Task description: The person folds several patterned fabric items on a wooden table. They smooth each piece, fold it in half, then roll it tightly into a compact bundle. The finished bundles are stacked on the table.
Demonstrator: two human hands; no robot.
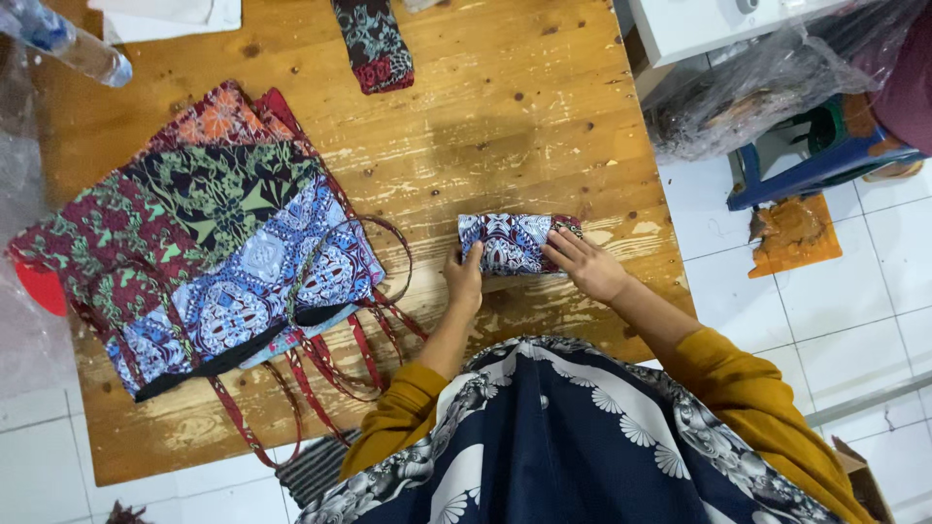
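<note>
Folded cloth (512, 243): blue-and-white patterned bundle, lying on the table near its front edge, between both hands.
Table (505, 107): worn wooden top.
Bag stack (209, 243): patterned fabric bags with red straps, well apart to the left.
Left hand (466, 279): fingers curled, clamped on the bundle's left end.
Right hand (587, 264): fingers together, pressed flat on its right end.
Rolled cloth (374, 44): dark, at far edge.

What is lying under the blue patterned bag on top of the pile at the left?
Under the blue patterned bag lie more batik bags, fanned out, with red straps trailing over the wooden table. Their covered parts and exact number stay hidden.
</note>
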